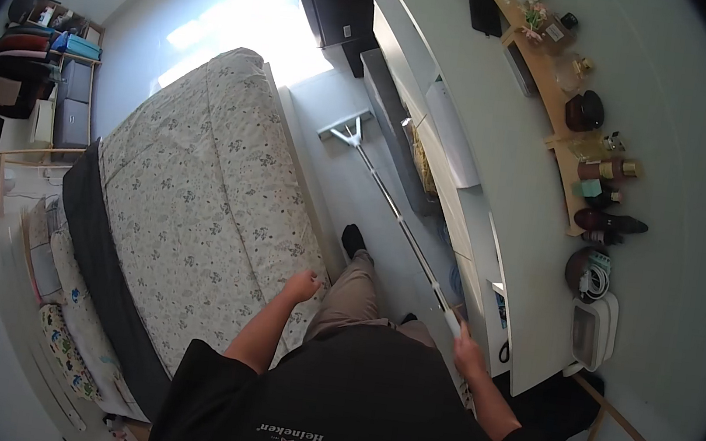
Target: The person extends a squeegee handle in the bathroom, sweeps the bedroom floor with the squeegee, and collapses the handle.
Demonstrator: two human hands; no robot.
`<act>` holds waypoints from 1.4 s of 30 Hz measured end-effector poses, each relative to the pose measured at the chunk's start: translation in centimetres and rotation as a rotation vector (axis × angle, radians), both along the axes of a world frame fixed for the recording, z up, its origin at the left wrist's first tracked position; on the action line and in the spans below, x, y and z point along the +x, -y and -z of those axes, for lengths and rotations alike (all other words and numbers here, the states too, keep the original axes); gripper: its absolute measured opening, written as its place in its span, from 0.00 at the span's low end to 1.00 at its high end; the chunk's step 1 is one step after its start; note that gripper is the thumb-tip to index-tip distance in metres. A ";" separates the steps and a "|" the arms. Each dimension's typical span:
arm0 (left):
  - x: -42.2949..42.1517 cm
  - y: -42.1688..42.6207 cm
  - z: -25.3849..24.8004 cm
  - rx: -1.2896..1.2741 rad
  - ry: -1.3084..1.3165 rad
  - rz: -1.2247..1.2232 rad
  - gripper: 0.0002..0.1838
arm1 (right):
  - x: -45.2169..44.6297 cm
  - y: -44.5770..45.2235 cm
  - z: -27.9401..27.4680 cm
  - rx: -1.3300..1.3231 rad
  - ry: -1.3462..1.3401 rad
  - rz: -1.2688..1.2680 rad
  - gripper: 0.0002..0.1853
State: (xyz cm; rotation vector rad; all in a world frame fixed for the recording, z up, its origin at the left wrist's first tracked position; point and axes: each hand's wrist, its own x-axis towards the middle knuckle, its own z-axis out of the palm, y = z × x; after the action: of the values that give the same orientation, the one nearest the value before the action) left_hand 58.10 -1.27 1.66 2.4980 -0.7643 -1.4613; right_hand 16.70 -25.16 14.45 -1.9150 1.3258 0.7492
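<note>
My right hand (468, 353) is wrapped round the white grip of a flat mop (401, 220). The mop's metal pole slants forward and left across the floor (309, 108). Its wide flat head (365, 120) rests on the floor between the bed and the white cabinet, joined to the pole by a Y-shaped bracket. My left hand (303, 286) hangs beside the near corner of the bed (210, 168), fingers curled in with nothing visible in them. Whether it touches the bedspread I cannot tell.
A long white cabinet (473, 103) with open compartments lines the right side. Perfume bottles stand on a wooden riser (553, 95) there, near a clear container (588, 333). A grey box (391, 124) sits low by the cabinet. Clothes and storage boxes (75, 103) are at the far left.
</note>
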 end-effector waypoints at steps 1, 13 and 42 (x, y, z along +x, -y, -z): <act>-1.5 0.1 -0.5 -0.032 -0.003 -0.029 0.21 | 1.3 0.7 3.4 -0.046 0.152 -0.034 0.29; -29.6 -8.4 1.5 -0.037 -0.063 -0.091 0.21 | -12.2 -5.3 5.1 0.034 0.144 0.009 0.24; -39.4 -20.4 -5.6 0.080 -0.056 -0.159 0.25 | -4.6 -6.3 5.7 0.192 0.325 0.084 0.22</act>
State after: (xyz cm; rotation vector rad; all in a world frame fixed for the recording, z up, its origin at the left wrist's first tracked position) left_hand 18.65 19.11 7.21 2.4981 -0.4946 -1.5266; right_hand 12.14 -18.82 8.75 -1.7298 1.0853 0.4795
